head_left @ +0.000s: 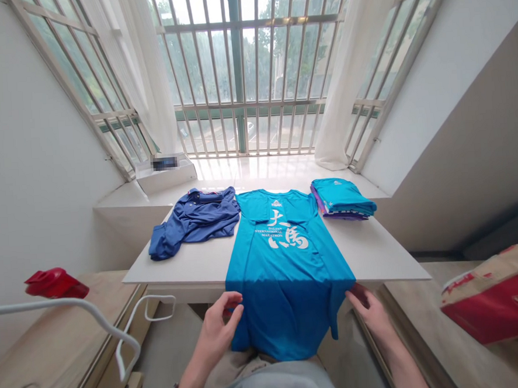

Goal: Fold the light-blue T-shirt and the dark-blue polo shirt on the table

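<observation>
While bracketing the sleek, rippled blue shirt (287, 300) with left hand (220, 326) and right hand (372, 311), curves fingers (228, 299) at its edges; cannot tell whether clamped.

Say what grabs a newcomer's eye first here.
The blue T-shirt, spread on the table and draped over its near edge, between the left hand and right hand. Then the folded stack to the right, the navy shirt to the left. The barred window fills the back.
</observation>
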`<action>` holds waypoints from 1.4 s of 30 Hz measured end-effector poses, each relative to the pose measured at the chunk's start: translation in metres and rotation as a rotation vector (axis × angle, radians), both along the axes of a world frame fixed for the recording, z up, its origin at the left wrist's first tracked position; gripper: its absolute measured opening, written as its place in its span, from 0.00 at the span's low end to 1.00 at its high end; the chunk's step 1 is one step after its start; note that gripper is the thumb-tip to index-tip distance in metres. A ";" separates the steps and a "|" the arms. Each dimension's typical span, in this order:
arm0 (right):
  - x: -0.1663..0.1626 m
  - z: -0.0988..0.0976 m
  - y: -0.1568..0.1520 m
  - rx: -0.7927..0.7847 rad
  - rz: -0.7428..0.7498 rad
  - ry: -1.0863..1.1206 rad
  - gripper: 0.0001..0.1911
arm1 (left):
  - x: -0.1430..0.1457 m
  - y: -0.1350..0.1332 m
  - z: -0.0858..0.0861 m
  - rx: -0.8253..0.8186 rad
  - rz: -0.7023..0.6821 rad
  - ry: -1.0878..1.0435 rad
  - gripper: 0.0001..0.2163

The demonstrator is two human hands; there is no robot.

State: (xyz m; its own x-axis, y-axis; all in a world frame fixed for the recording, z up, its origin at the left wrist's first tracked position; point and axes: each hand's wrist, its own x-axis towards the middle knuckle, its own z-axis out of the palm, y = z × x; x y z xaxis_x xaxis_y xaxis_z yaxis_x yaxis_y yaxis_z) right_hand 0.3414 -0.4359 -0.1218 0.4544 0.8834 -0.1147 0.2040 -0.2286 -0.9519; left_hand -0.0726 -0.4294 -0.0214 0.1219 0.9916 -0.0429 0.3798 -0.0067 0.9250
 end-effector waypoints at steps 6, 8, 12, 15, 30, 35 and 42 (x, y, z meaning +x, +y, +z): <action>-0.009 0.009 0.003 -0.021 -0.019 0.070 0.28 | 0.073 0.009 0.005 -0.062 -0.295 -0.086 0.11; -0.010 0.012 -0.001 -0.001 -0.022 0.061 0.27 | 0.092 0.009 -0.005 -0.057 -0.385 -0.024 0.11; -0.010 0.021 -0.009 0.066 0.026 0.010 0.25 | 0.106 0.017 -0.013 0.151 -0.456 0.140 0.12; -0.009 0.034 -0.011 0.014 0.011 -0.141 0.26 | 0.093 0.040 0.002 0.285 -0.402 0.146 0.09; -0.147 0.093 0.088 0.245 0.394 -0.774 0.17 | 0.042 0.086 0.008 0.398 -0.336 0.680 0.07; -0.151 0.082 0.090 0.206 0.363 -0.824 0.14 | 0.036 0.086 0.003 0.438 -0.341 0.780 0.09; -0.148 0.080 0.089 0.212 0.289 -0.848 0.15 | 0.024 0.080 0.012 0.356 -0.371 0.874 0.09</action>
